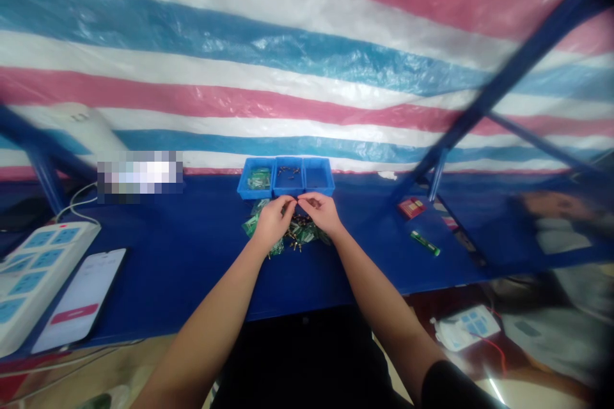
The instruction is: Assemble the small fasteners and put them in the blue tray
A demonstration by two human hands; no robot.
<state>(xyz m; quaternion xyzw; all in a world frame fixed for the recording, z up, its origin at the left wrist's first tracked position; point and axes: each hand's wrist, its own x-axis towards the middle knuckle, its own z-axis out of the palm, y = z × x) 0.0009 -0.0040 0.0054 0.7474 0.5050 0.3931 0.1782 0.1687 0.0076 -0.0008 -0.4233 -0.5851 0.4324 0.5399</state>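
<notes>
My left hand (pixel 275 220) and my right hand (pixel 323 212) meet fingertip to fingertip above the table, both closed in a pinch. Whatever small thing sits between the fingers is too small to name. Beneath and around them lies a heap of green-and-clear small packets (pixel 277 247) mixed with small brass-coloured metal pieces (pixel 296 241). Just beyond my fingers stand three blue trays side by side. The left tray (pixel 242 188) holds green packets, and the middle tray (pixel 288 187) has a few small dark pieces. The right tray (pixel 318 174) shows its bare bottom.
On the blue table (pixel 192 268), a phone (pixel 79 300) and a white power strip (pixel 52 268) lie left. A red box (pixel 411 207) and a green tube-like pack (pixel 425 243) lie right. Blue frame bars (pixel 460 115) slant at both sides. Another person's hand (pixel 551 204) is blurred far right.
</notes>
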